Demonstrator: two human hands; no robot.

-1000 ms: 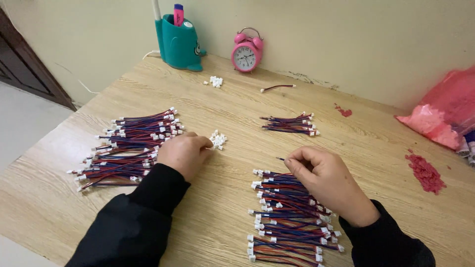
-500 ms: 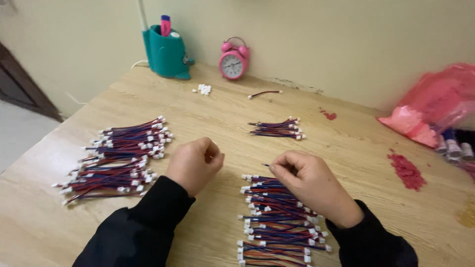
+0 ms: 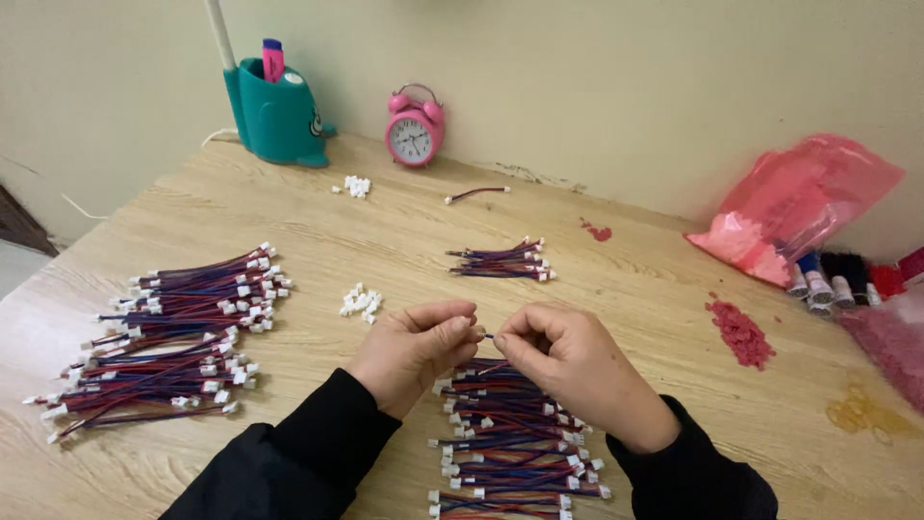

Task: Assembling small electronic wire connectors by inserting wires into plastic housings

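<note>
With our left hand (image 3: 414, 349) and right hand (image 3: 568, 366) both pinched on one thin wire end (image 3: 488, 336), we judge a slip likely — the tiny white connector (image 3: 475, 332) could drop into the wire pile (image 3: 510, 453) below.

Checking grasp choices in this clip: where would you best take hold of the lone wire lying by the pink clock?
Probably the lone wire is best pinched at its bare middle, from above. It lies flat and apart from everything, ends running left and right, each with a small white connector too tiny for a sure grip. Both hands, left hand and right hand, are occupied.
</note>
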